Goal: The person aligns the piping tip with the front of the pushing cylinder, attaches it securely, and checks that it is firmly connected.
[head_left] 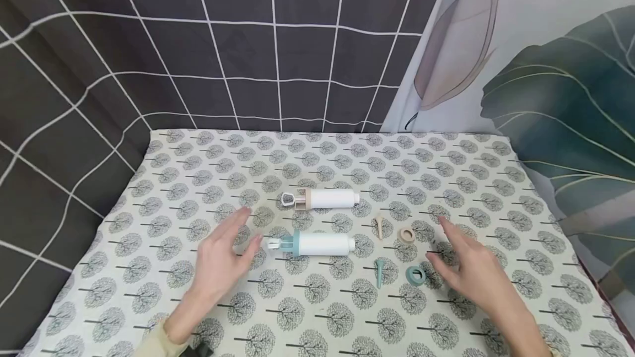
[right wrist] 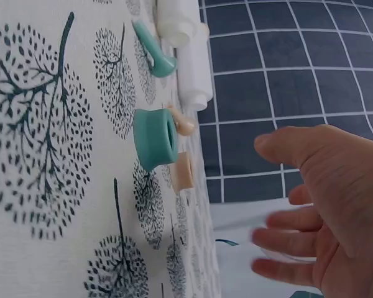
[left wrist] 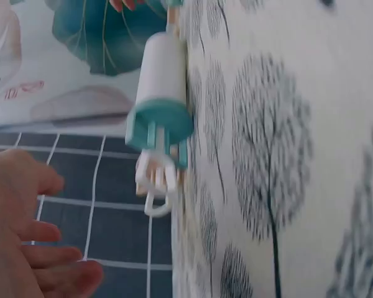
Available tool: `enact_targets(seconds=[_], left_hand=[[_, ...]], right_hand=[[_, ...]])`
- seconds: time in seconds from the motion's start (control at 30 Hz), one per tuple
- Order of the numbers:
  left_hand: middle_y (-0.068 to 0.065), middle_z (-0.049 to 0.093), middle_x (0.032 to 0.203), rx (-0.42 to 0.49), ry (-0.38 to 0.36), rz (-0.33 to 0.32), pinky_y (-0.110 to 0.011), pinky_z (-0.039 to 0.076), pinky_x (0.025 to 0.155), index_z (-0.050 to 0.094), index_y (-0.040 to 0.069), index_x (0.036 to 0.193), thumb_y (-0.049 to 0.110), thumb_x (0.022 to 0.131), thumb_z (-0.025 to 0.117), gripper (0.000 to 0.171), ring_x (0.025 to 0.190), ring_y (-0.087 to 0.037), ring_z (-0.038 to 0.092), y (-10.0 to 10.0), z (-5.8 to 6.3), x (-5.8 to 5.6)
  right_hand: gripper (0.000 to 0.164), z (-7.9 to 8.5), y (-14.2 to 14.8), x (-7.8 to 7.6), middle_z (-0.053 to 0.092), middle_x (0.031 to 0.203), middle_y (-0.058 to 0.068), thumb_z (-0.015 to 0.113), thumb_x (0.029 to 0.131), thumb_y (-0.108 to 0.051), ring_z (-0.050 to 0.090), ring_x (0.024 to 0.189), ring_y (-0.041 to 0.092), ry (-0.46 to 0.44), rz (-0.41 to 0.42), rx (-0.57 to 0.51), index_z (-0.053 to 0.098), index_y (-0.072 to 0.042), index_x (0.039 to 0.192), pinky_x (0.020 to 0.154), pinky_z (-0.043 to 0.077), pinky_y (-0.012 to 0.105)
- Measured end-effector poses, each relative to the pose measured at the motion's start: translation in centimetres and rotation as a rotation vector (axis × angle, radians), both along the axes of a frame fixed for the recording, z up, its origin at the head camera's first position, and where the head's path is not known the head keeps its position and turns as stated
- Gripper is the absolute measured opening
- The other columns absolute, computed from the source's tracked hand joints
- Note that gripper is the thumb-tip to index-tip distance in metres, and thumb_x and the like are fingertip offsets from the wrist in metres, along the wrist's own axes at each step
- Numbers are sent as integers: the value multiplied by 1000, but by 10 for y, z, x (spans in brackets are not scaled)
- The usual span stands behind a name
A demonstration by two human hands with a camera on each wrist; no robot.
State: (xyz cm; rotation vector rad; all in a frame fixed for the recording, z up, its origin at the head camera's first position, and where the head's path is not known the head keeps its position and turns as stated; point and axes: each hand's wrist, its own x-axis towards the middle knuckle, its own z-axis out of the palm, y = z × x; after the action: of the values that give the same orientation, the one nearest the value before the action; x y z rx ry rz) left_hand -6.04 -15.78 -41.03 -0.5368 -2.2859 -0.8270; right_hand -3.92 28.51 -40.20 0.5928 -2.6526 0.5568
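Note:
On the cloth lies a white cylinder with a teal collar [head_left: 324, 244] and a frame-like handle with a white loop. Farther back is a matching white cylinder with a beige collar [head_left: 332, 199]. My left hand [head_left: 220, 255] is nearest the teal one's handle end, fingers extended, holding nothing. To the right lie a teal flared stick [head_left: 379, 274], a beige flared stick [head_left: 379, 227], a teal ring [right wrist: 150, 139] and a beige ring [right wrist: 182, 172]. Beside the rings hovers my right hand [head_left: 473, 274], thumb and fingers apart, with nothing in it.
A white cloth with grey tree prints [head_left: 278, 324] covers the table. Behind hangs a dark curtain with white grid lines [head_left: 238, 48], and on the right a pale curtain with large leaf prints [head_left: 570, 103]. A small black item [head_left: 197, 350] shows near the left wrist.

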Motion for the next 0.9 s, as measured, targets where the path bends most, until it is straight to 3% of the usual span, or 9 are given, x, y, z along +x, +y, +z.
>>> enact_targets(seconds=[0.03,0.1,0.13,0.23,0.37,0.53,0.8,0.9], left_hand=[[-25,68,112,38,26,-33,-43,58,74,67,-9,116,6,78,76,41,90,-41,70,4,-1,0],[-22,71,102,115,33,-111,-30,58,63,69,-8,109,-2,76,76,34,75,-30,72,14,-2,1],[-20,72,99,151,15,-146,-25,56,58,70,-7,108,-6,76,76,32,69,-24,70,19,-3,3],[-16,73,94,241,-101,-211,-16,50,50,71,-4,103,-10,75,77,30,63,-12,66,34,-7,10],[-15,73,92,321,-240,-223,-16,51,50,72,-3,100,-12,72,80,30,63,-8,65,48,-11,18],[-17,73,92,395,-337,-288,-19,53,50,71,-5,100,-14,72,79,30,62,-10,66,64,-14,23],[-19,72,96,435,-533,-382,-23,54,51,69,-8,103,-10,80,74,23,63,-9,66,95,-18,29],[-19,72,98,414,-558,-405,-22,55,55,69,-7,104,-9,81,74,23,67,-9,67,106,-20,29]], right_hand=[[80,-1,0,1,63,122,30,84,72,-14,57,52,16,24,8,-10,49,4,142,74,57,48],[69,-2,-1,2,69,109,25,84,70,-9,64,55,17,60,29,-41,57,6,132,67,58,41],[64,-3,-1,3,71,105,22,84,69,-6,62,53,13,71,39,-55,60,6,127,65,58,35],[55,-5,-2,5,73,97,15,84,66,-1,71,73,26,83,61,-103,65,6,118,68,57,27],[51,-11,-3,10,73,92,11,83,65,5,69,71,19,63,71,-165,67,6,113,65,53,16],[51,-18,-5,14,72,86,9,83,62,11,66,69,11,34,76,-254,67,6,110,62,52,14],[54,-25,-7,21,69,93,10,83,61,16,66,75,10,-55,71,-358,67,3,110,64,53,15],[55,-27,-7,22,68,96,11,84,61,16,66,77,13,-84,65,-374,67,3,111,66,53,16]])
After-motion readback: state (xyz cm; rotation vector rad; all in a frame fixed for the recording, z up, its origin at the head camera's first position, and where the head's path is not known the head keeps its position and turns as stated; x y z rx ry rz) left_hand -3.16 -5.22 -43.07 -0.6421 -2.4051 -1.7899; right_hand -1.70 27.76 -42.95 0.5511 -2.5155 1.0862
